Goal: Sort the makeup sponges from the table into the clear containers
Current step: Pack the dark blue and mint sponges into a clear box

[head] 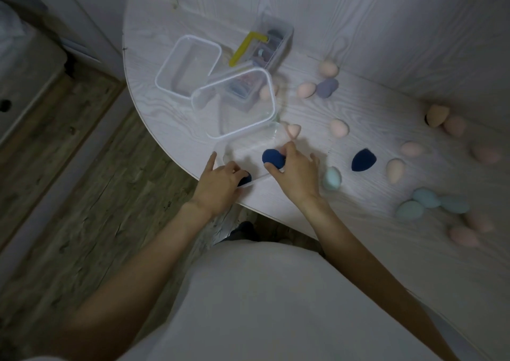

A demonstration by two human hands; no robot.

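Fingers of the right hand [296, 174] curl around a dark blue sponge [273, 159], pinching it between thumb and fingertips just above the nearest clear container [220, 153], which sits at the worktop [171, 117] edge. To its left, the left hand [220, 180] rests on that container's near rim, index finger stretched out along the side, the other fingers bent over a second dark blue sponge [245, 179]; whether they actually grip it I cannot tell. Just beside the right hand lies a pale teal sponge [332, 178], and further right a third dark blue sponge [363, 159] with a peach sponge [395, 169] next to it.

Behind the hands stands a second clear container [271, 104], tilted, with a third clear container [165, 70] to its left. Beyond them is a small clear organiser box [287, 33] with a yellow handle [244, 47].

More sponges are scattered over the right half of the worktop: peach and pink ones, a lavender sponge [327, 88], and a cluster of teal sponges [426, 198] near the front edge. Wooden floor [82, 153] shows to the left.
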